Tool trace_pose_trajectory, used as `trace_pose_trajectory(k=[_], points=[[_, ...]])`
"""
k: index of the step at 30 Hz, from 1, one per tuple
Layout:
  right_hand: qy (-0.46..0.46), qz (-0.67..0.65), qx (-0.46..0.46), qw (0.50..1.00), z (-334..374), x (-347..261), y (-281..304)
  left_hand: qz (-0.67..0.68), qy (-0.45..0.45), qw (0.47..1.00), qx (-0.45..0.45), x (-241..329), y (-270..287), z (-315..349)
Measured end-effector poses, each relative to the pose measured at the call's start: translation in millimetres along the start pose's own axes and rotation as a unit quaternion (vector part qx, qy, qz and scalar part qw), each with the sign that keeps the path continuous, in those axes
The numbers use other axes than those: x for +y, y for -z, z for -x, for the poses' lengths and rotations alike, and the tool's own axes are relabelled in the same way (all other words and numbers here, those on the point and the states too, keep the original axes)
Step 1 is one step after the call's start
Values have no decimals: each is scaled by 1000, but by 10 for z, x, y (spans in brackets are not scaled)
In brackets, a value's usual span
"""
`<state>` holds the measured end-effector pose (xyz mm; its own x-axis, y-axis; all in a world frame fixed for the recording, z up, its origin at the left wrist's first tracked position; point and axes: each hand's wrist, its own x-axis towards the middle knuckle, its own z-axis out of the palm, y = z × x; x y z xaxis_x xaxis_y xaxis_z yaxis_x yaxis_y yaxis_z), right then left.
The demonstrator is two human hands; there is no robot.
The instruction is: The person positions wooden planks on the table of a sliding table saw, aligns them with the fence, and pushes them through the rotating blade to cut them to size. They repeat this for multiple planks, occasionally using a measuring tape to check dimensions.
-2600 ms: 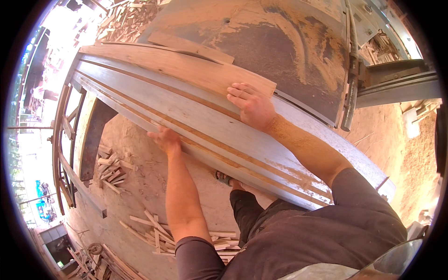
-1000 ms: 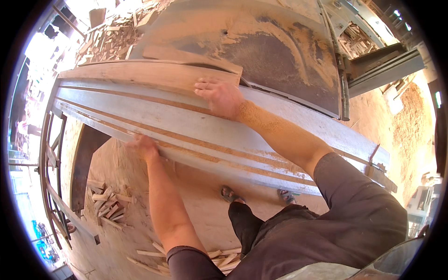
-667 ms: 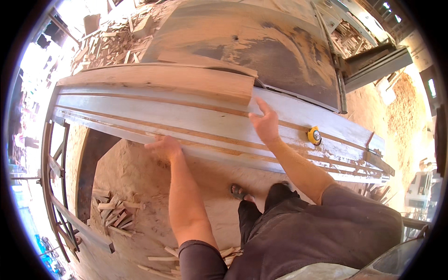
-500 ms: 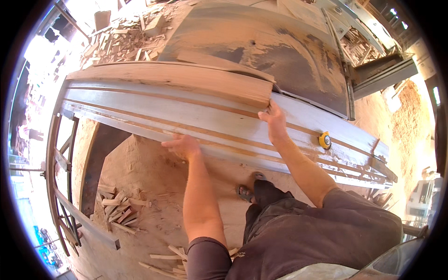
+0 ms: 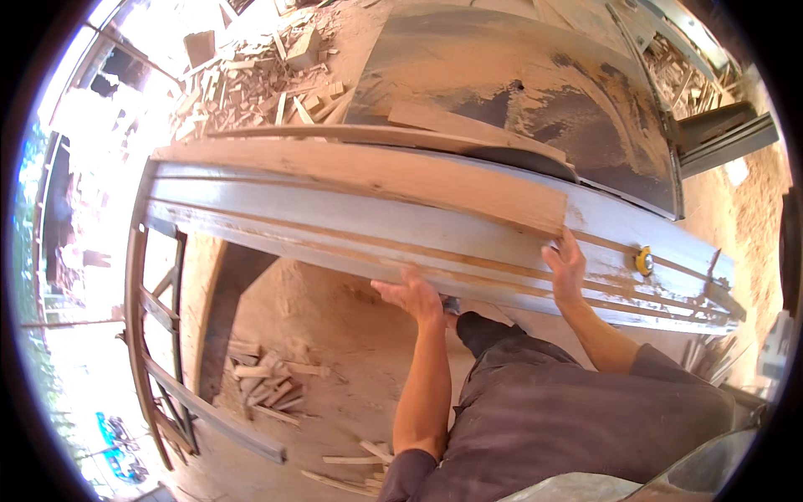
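Note:
A long, thick wooden board [image 5: 360, 174] lies along the far side of a pale metal sliding table [image 5: 351, 219]. My right hand [image 5: 567, 268] is at the board's right end, fingertips close against its near corner. The thumb sits apart from the fingers, and whether they touch the wood is hard to tell. My left hand [image 5: 411, 296] hovers by the table's near edge, palm turned up a little, fingers spread and holding nothing. Behind the board runs a thin wooden strip [image 5: 318, 132], with a dark curved piece [image 5: 523, 157] between them near the right end.
A yellow tape measure [image 5: 643, 260] rests on the table to the right. Beyond stands a dark, sawdust-covered machine top [image 5: 502, 84] bearing a flat wood piece [image 5: 477, 130]. Offcuts are heaped at the back left [image 5: 251, 92] and on the floor [image 5: 269, 381]. A metal frame [image 5: 159, 318] supports the left end.
The whole view has shifted, moving the scene rightward. My left hand has lifted off the table's near edge. The gap between board and strip looks wider, and more of the dark curved piece shows.

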<state>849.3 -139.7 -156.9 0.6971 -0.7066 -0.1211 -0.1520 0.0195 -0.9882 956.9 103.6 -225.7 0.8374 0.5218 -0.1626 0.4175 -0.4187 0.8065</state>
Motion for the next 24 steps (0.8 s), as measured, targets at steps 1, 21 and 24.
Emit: trace_pose_trajectory(k=[1,21,24], points=[[-5,-16,8,1000,22,-28,-56,-27,-35,999,4,-66,112,-108],[-45,13,242,969,398,-136,-647,-316,-680,511,-421,2748,-1556,-2456],[-32,68,263,962,393,36,-633,-345,-665,480,-456,2733,-1574,-2572]])
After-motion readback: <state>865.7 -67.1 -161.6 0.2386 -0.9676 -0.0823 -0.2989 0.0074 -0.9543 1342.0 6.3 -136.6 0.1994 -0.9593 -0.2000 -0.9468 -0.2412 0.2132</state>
